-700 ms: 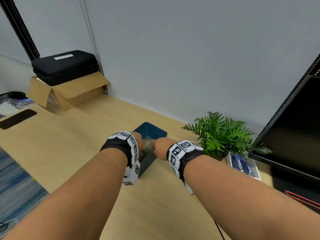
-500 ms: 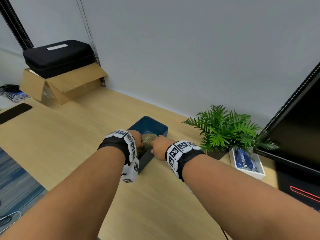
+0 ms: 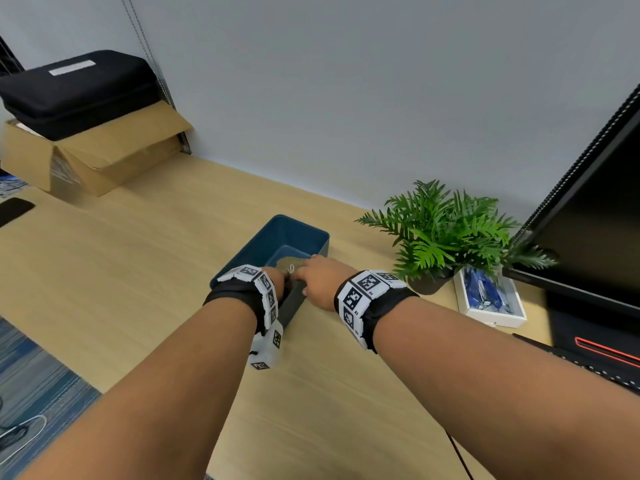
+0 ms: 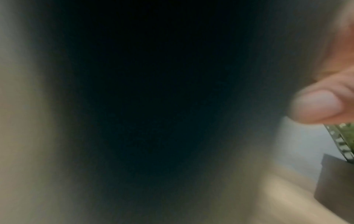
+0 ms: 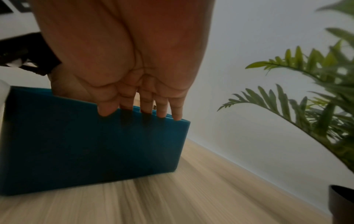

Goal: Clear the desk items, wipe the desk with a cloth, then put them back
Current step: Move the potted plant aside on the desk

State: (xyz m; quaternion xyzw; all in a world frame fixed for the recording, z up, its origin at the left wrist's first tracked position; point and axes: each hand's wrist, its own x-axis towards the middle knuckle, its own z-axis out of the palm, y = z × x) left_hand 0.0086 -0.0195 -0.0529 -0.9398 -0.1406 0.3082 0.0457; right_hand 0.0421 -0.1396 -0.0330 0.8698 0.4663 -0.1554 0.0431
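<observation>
resting on the wooden surface [image 3: 145, 271] beside the plant [image 3: 446, 233], the blue bin [image 3: 294, 233] has both hands at its rim: right hand [image 3: 320, 280] fingers straight over the wall, left hand [image 3: 275, 282] grip impossible to tell.

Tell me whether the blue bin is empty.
Not empty. The head view shows an olive-brown item inside the blue bin, under both hands; what it is, cannot tell.

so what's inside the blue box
A flat olive-brown item with a thin white loop on it lies in the blue box. Both hands, left and right, reach in and cover its near part, so what it is stays unclear.
</observation>
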